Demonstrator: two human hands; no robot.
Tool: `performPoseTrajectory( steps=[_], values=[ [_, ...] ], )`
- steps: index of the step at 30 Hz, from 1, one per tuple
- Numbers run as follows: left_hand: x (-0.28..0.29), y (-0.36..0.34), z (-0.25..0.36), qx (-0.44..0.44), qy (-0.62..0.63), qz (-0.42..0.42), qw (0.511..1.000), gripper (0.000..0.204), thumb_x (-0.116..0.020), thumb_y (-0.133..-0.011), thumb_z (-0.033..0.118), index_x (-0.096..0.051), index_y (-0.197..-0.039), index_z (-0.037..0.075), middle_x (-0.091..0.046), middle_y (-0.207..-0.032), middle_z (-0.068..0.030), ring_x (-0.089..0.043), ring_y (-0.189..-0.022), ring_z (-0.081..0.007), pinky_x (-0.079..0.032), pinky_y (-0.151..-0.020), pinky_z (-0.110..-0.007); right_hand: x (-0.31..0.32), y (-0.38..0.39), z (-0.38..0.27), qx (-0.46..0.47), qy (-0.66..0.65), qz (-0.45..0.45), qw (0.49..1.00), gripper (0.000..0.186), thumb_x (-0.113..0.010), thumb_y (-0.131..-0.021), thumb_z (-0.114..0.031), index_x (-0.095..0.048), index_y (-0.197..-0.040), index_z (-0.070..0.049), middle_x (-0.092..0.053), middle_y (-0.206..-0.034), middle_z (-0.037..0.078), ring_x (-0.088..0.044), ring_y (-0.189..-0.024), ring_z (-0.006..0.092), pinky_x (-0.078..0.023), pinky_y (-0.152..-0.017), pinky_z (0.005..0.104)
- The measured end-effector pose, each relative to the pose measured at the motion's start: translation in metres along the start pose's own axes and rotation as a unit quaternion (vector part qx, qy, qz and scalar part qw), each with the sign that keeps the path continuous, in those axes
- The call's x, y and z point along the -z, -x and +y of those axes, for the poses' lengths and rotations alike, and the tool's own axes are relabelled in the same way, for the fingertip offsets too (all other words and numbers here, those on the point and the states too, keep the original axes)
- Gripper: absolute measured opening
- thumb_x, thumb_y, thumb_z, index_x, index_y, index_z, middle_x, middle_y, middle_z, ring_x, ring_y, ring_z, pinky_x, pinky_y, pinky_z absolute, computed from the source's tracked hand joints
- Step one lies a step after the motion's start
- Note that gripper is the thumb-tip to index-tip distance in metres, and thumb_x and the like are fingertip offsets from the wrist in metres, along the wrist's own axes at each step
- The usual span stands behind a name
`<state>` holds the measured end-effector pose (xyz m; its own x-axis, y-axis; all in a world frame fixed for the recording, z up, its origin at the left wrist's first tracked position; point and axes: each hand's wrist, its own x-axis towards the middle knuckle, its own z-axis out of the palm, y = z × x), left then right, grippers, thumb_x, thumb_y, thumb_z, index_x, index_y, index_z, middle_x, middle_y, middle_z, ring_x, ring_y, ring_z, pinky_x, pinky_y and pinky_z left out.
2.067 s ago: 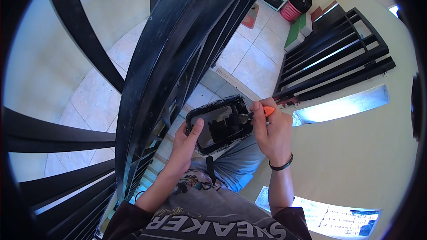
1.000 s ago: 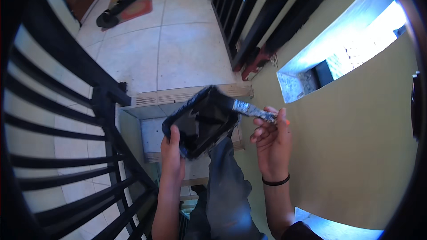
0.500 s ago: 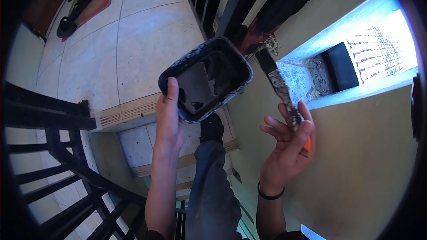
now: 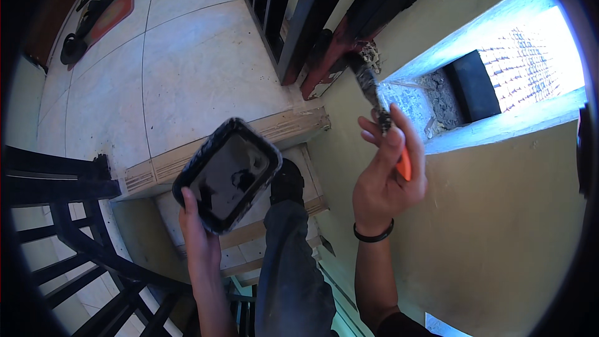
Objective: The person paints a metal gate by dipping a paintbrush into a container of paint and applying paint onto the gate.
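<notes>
looking down, i see the left hand (image 4: 198,231) gripping the near edge of a black tray (image 4: 226,173) of dark paint, held tilted over the stair steps (image 4: 246,246). the right hand (image 4: 385,178) pinches a paintbrush (image 4: 374,103) with an orange handle between thumb and fingers, bristles up near the wall opening (image 4: 462,93). a black wristband (image 4: 372,234) sits on that wrist.

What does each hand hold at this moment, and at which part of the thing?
The left hand holds a black paint tray at its near edge. The right hand holds a paintbrush by its orange handle.
</notes>
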<state>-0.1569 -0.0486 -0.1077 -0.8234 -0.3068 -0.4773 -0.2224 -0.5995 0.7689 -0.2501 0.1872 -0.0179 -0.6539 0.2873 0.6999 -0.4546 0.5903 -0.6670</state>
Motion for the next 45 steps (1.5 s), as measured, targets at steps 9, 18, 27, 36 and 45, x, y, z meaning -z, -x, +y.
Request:
performPoseTrajectory(
  steps=[9,18,27,36,45],
  values=[
    [0.028,0.050,-0.007,-0.002,0.037,0.054,0.998,0.063,-0.049,-0.107,0.049,-0.046,-0.146,-0.001,-0.057,-0.142,-0.0134,-0.059,-0.128,-0.0236,-0.050,-0.107,-0.040,-0.011,0.027,0.033,0.104,0.082,0.008,0.991,0.028,-0.060,-0.102,-0.005,-0.063,-0.124,0.012,-0.073,-0.114,0.022,-0.078,-0.088,0.0266,-0.062,-0.074,0.0318],
    [0.036,0.063,-0.002,-0.017,0.057,0.061,0.996,0.065,-0.046,-0.108,0.050,-0.044,-0.148,-0.001,-0.056,-0.144,-0.0147,-0.058,-0.130,-0.0255,-0.049,-0.109,-0.042,-0.002,0.043,0.023,0.072,0.097,-0.020,0.992,0.025,-0.061,-0.101,-0.005,-0.065,-0.122,0.009,-0.073,-0.116,0.020,-0.078,-0.088,0.0254,-0.060,-0.072,0.0308],
    [0.033,0.071,-0.003,-0.025,0.069,0.046,0.996,0.066,-0.045,-0.108,0.051,-0.043,-0.148,-0.001,-0.055,-0.146,-0.0150,-0.057,-0.131,-0.0256,-0.048,-0.110,-0.043,-0.013,0.053,0.045,0.091,0.113,-0.024,0.989,0.031,-0.061,-0.102,-0.007,-0.062,-0.128,0.008,-0.075,-0.112,0.018,-0.078,-0.086,0.0230,-0.058,-0.068,0.0299],
    [0.041,0.082,0.000,-0.034,0.066,0.048,0.996,0.065,-0.046,-0.108,0.050,-0.045,-0.147,-0.002,-0.057,-0.144,-0.0144,-0.059,-0.129,-0.0249,-0.049,-0.109,-0.042,0.006,0.015,0.011,0.055,0.107,-0.047,0.992,0.024,-0.066,-0.099,-0.007,-0.069,-0.119,0.006,-0.075,-0.105,0.019,-0.076,-0.085,0.0250,-0.059,-0.074,0.0338],
    [0.046,0.092,0.011,-0.045,0.063,0.046,0.996,0.067,-0.047,-0.107,0.052,-0.043,-0.148,-0.001,-0.056,-0.144,-0.0149,-0.060,-0.128,-0.0257,-0.051,-0.106,-0.043,0.005,-0.014,0.002,0.132,0.078,0.033,0.988,0.028,-0.056,-0.106,-0.010,-0.065,-0.125,0.009,-0.074,-0.108,0.017,-0.077,-0.092,0.0233,-0.062,-0.076,0.0314]
  ],
)
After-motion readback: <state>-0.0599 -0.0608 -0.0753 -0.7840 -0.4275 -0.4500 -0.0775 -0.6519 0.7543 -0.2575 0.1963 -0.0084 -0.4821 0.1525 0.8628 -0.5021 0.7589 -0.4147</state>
